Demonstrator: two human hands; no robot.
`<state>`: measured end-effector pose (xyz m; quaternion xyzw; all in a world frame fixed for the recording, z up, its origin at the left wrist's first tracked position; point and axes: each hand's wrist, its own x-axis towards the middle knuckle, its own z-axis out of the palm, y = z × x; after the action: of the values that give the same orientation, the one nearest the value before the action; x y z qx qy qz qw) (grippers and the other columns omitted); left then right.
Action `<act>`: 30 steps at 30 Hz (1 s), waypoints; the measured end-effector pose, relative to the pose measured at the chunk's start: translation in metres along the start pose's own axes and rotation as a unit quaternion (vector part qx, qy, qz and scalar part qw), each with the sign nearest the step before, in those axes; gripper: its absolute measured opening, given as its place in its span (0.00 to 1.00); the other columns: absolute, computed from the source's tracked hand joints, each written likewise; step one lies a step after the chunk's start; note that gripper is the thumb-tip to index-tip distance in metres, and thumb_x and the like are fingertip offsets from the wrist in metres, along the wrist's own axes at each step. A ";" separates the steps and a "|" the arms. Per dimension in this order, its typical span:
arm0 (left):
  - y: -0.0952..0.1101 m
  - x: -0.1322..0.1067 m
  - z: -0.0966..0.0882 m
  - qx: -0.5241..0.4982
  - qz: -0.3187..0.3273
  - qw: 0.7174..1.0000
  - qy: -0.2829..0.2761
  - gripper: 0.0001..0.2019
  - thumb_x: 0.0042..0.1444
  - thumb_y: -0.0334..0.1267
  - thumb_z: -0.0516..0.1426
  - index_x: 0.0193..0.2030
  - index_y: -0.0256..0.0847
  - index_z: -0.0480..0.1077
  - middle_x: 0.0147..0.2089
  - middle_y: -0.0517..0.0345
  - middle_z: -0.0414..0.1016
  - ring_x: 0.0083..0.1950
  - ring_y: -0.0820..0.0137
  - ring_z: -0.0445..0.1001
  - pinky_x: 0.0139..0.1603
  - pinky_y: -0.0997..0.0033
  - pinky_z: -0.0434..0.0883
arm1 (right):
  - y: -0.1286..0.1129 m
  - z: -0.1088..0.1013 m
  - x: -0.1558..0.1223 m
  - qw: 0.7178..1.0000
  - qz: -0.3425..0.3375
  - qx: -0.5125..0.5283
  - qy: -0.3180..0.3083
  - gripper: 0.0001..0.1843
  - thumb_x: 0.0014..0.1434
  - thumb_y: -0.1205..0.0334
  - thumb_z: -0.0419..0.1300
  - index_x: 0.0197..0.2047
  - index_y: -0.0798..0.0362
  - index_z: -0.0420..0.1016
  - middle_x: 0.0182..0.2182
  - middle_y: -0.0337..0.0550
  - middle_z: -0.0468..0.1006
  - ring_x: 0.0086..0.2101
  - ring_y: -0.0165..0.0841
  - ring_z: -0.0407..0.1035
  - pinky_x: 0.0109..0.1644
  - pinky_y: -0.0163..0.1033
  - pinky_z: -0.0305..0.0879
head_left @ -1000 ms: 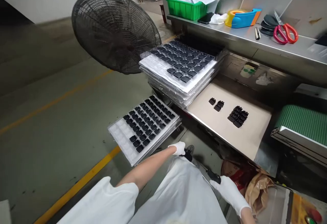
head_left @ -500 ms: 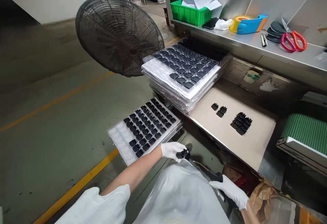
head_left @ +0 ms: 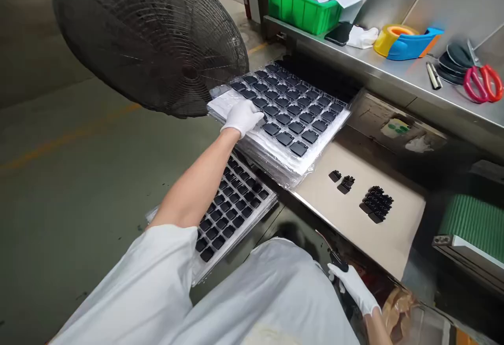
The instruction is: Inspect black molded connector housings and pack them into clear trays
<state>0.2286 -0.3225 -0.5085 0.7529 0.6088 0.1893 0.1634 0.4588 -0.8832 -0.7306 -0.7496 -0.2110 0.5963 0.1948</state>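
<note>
My left hand [head_left: 242, 116], in a white glove, reaches out over the near-left part of the top clear tray [head_left: 232, 101] on a stack of trays holding several black square parts [head_left: 298, 148]. Its fingers curl down onto the tray; whether a part is under them is hidden. My right hand [head_left: 353, 286], also gloved, is low at the right beside my lap, closed on a black handle [head_left: 337, 259]. A second tray stack [head_left: 236, 209] with black parts sits lower, under my left arm.
A large black fan [head_left: 145, 35] stands left of the trays. Loose black parts [head_left: 376, 204] lie on the beige work surface [head_left: 397, 234]. On the steel shelf are a green bin [head_left: 301, 11], a tape dispenser [head_left: 407, 43] and red scissors [head_left: 482, 82]. A green conveyor [head_left: 474, 224] is at right.
My left hand left the black thing near my lap and reached up and forward onto the top tray. The view shifted closer to the fan. My right hand stays low on the handle.
</note>
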 end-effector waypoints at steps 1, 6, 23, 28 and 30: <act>0.002 -0.003 -0.001 0.032 -0.014 0.999 -0.017 0.09 0.59 0.36 0.61 0.39 0.29 0.76 0.42 0.44 0.79 0.52 0.55 0.75 0.61 0.53 0.68 | 0.002 0.003 -0.006 1.000 0.004 0.001 0.005 0.33 0.56 0.29 0.59 0.27 0.55 0.75 0.21 0.39 0.71 0.19 0.27 0.54 0.26 0.37 0.49; 0.013 -0.091 -0.028 0.007 0.074 0.990 0.117 0.12 0.63 0.35 0.60 0.47 0.28 0.78 0.49 0.43 0.81 0.56 0.57 0.73 0.69 0.51 0.63 | 0.008 0.039 -0.060 0.999 0.013 0.032 0.043 0.32 0.55 0.30 0.62 0.26 0.54 0.73 0.18 0.35 0.65 0.22 0.28 0.53 0.29 0.38 0.51; 0.052 -0.164 0.207 -0.045 0.173 0.923 -0.342 0.21 0.63 0.34 0.62 0.63 0.36 0.74 0.65 0.37 0.75 0.70 0.49 0.68 0.73 0.50 0.62 | 0.028 0.105 -0.131 0.988 0.084 0.091 0.091 0.27 0.55 0.37 0.65 0.33 0.57 0.76 0.23 0.36 0.71 0.26 0.29 0.57 0.33 0.36 0.54; 0.008 -0.232 0.167 -0.074 0.094 0.937 -0.328 0.19 0.64 0.38 0.61 0.61 0.38 0.75 0.60 0.42 0.78 0.62 0.56 0.76 0.67 0.60 0.69 | -0.012 0.094 -0.121 0.989 0.014 0.032 0.144 0.24 0.58 0.40 0.64 0.33 0.56 0.81 0.32 0.46 0.82 0.35 0.39 0.72 0.41 0.38 0.64; -0.011 -0.266 0.151 -0.079 0.062 0.936 -0.336 0.17 0.62 0.36 0.62 0.57 0.38 0.78 0.59 0.41 0.79 0.64 0.54 0.75 0.69 0.58 0.67 | -0.033 0.074 -0.111 0.986 0.009 -0.055 0.156 0.23 0.60 0.42 0.63 0.31 0.54 0.82 0.31 0.49 0.83 0.36 0.41 0.75 0.39 0.38 0.62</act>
<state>0.2423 -0.5827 -0.6688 0.7936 0.4534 -0.0172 0.4054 0.3615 -0.9135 -0.6378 -0.8448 -0.2043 0.4613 0.1782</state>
